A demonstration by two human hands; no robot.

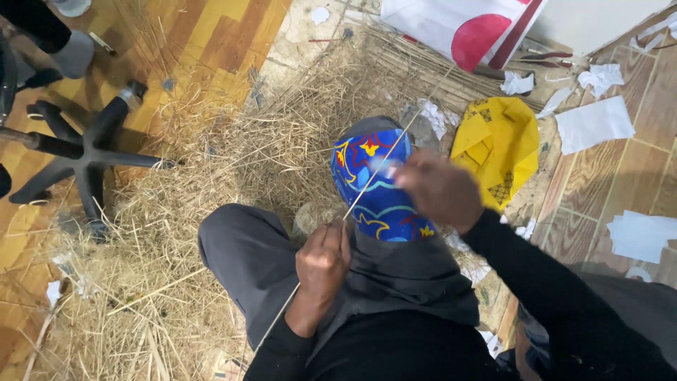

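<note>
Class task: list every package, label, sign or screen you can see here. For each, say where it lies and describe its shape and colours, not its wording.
White sheet: top centre, on the floor past the straw; flat, white with a red disc and a dark red stripe; maybe a sign or a kite.
Yellow sheet: right of the right hand; crumpled, yellow with small dark lattice marks.
No packages or screens show.

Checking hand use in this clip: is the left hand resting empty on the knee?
No, the left hand is closed around a thin straw stalk that runs up past the blurred right hand.
</note>
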